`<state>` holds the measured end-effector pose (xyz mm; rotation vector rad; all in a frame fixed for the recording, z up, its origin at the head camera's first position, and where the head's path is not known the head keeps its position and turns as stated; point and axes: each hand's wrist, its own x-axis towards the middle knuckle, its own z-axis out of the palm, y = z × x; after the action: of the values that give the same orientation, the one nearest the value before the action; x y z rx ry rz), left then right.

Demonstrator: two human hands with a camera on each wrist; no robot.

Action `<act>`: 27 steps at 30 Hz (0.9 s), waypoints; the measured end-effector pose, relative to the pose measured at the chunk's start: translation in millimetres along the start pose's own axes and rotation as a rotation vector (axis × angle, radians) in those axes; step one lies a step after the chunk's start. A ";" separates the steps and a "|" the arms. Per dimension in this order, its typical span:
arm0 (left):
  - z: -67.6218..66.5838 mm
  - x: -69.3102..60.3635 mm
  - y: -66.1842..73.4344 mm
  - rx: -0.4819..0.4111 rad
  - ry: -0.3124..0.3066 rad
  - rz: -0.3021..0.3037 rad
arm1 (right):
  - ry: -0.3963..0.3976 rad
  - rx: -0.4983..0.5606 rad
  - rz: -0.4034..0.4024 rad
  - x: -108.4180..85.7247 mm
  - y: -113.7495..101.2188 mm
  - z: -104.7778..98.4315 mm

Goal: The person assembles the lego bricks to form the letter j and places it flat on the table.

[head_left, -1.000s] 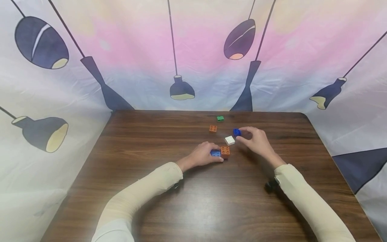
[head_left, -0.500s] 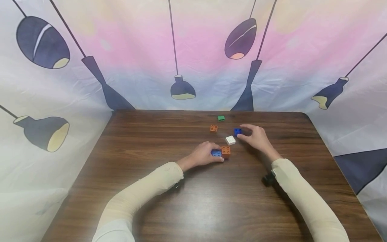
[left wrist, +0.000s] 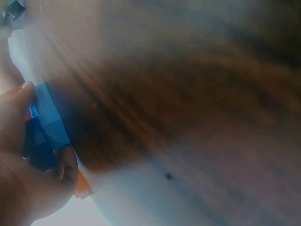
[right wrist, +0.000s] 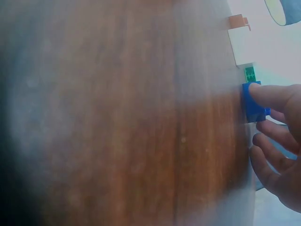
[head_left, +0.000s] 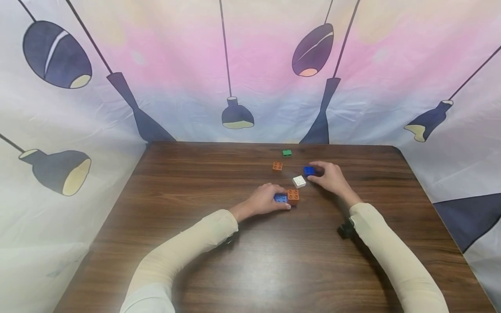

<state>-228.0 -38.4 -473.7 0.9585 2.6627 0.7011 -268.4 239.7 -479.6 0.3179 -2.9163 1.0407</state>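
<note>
Blue brick [head_left: 308,171], orange brick [head_left: 293,195], wood-grained table [head_left: 250,269]

Dark brown wood-grain tabletop [head_left: 188,169], visible far right corner rounded. Printed fabric backdrop [head_left: 176,56] directly behind far edge and along both sides, lightly creased. Print: pink band above pale blue, yellowish patches near top, whitish-grey sides. Printed navy pendant lamps [head_left: 238,114] on thin dark cords [head_left: 225,48], mostly pale yellow openings. Soft whitish glare [head_left: 260,269] on near tabletop.
</note>
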 end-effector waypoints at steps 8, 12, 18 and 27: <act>0.4 0.8 -1.4 -0.001 0.001 0.008 | 0.001 -0.003 0.013 1.0 0.1 0.5; 0.6 1.3 -2.1 0.002 0.006 0.013 | 0.004 -0.001 0.023 0.8 0.4 0.6; -0.2 0.4 -1.2 0.001 0.005 0.013 | 0.023 -0.003 0.025 -2.1 -0.3 -0.8; -1.5 -0.2 0.8 0.003 -0.004 0.003 | 0.063 0.011 -0.002 -8.5 -5.1 -5.4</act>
<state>-227.9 -38.5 -472.0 0.9640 2.6602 0.6948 -259.3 240.7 -473.0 0.2825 -2.8557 1.0468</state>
